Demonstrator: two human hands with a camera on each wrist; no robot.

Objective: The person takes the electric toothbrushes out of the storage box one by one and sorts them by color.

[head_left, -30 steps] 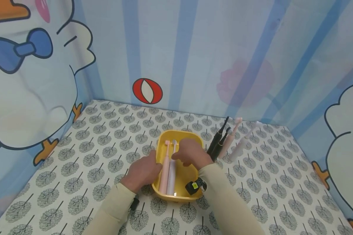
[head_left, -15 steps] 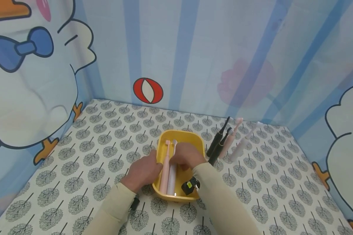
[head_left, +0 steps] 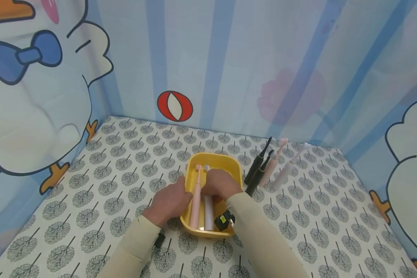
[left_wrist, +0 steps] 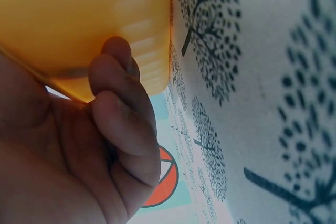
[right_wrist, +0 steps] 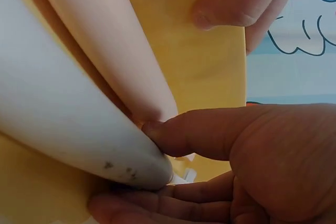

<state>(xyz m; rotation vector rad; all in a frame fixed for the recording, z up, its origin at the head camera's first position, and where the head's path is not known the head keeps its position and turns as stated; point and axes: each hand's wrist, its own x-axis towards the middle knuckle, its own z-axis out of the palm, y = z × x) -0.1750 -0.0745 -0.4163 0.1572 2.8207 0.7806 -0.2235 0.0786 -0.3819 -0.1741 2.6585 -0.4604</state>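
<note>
Two black toothbrushes [head_left: 255, 181], two pink toothbrushes [head_left: 195, 208], two pale toothbrushes [head_left: 209, 218], one yellow tray [head_left: 226, 160]

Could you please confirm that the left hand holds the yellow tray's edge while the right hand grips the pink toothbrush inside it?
Not quite: the right wrist view shows the right hand gripping the white toothbrush, not the pink one. The left hand does hold the edge of the yellow tray.

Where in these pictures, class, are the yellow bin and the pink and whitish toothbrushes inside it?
Yellow bin [head_left: 228, 161]: head view, inner far wall.
Pink toothbrush [head_left: 195, 206]: head view, handle.
Whitish toothbrush [right_wrist: 71, 103]: right wrist view, handle.
</note>
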